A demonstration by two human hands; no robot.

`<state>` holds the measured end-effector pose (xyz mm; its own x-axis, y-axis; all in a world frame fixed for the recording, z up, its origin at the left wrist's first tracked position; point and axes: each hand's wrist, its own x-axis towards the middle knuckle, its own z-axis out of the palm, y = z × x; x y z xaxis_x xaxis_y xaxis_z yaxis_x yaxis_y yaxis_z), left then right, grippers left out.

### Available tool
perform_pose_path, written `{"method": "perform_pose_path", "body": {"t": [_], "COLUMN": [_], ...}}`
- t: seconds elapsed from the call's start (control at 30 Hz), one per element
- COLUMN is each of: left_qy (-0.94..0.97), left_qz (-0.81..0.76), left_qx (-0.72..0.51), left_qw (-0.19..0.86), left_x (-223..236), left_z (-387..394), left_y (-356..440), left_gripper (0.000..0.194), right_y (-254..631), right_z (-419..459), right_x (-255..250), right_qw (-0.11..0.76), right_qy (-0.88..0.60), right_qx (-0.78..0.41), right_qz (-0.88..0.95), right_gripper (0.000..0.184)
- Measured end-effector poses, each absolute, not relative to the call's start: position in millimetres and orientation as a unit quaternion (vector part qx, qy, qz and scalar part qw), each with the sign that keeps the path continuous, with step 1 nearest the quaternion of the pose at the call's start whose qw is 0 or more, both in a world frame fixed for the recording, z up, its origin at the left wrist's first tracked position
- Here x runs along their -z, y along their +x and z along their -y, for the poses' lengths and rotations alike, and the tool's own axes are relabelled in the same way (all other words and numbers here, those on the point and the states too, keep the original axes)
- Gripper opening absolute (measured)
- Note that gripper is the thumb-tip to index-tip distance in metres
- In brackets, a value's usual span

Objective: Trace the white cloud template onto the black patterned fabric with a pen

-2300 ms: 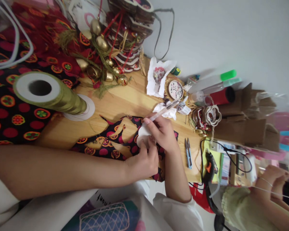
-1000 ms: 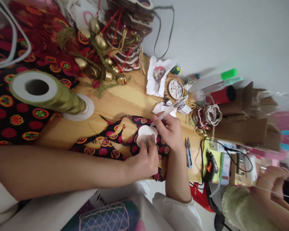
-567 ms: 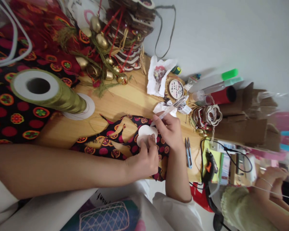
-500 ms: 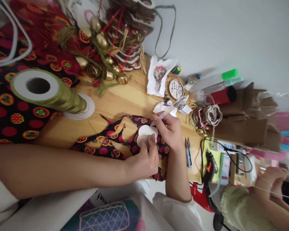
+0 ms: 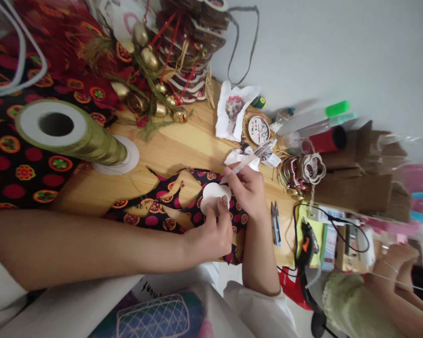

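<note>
"Where, in the head view, is the white lobed piece point(image 5: 213, 190)?"

"Flat on patterned fabric point(image 5: 169, 224), under the fingertips of the left hand point(image 5: 213, 230). They gather over the piece's near side; whether they pinch or merely press cannot be told."

"And the pen point(image 5: 249, 158)?"

"Clamped between thumb and fingers of the right hand point(image 5: 246, 190), just right of the piece. Its long axis slants in from the piece's far right."

"Which relation matters most?"

"Apparently tip to rim: the pen's point sits by the piece's far-right edge, contact too fine to confirm. The left hand is nearer, overlapping the piece; the right is just beside it."
</note>
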<state>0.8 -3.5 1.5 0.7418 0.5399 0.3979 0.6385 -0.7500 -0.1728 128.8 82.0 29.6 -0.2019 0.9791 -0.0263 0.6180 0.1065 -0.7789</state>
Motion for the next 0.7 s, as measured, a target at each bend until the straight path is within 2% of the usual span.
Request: {"method": "perform_pose_path", "body": {"t": [0.7], "left_qy": [-0.92], "left_qz": [0.32], "left_qx": [0.163], "left_qw": [0.155], "left_x": [-0.7], "left_z": [3.4], "left_y": [1.6], "left_gripper": [0.036], "right_y": [129.2], "right_z": [-83.1], "right_x": [-30.1], "right_qw": [0.26], "right_qy": [-0.574], "right_qx": [-0.327], "right_qz": [0.704], "right_gripper": [0.03]}}
